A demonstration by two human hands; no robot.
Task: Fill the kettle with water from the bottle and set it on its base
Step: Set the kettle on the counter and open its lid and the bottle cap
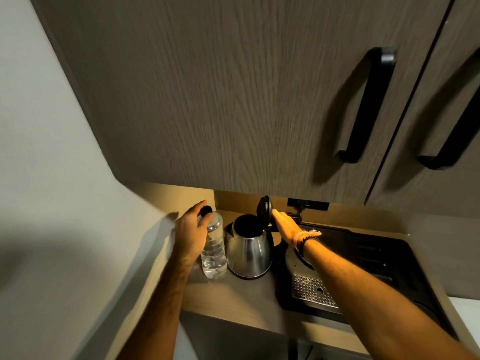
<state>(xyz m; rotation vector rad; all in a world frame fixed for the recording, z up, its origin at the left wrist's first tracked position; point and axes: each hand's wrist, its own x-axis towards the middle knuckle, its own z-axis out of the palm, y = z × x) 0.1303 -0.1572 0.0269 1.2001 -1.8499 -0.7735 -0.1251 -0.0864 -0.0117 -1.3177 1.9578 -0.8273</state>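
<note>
Steel kettle upright on counter, lid raised. Just left: bottle, left hand clamped on its cap. Right hand against lid; grip unclear.

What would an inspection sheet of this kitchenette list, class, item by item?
Surface: wooden counter, dimly lit.
Job's things: steel kettle upright, lid up; water bottle upright beside it, dark cap on; base not clearly seen.
Clutter: black coffee machine with drip tray.
Grippers: left hand, fingers around the cap; right hand by the lid, wrist bracelets.
Cables: nothing seen.
Surroundings: cupboard doors, black handles, wall.
</note>
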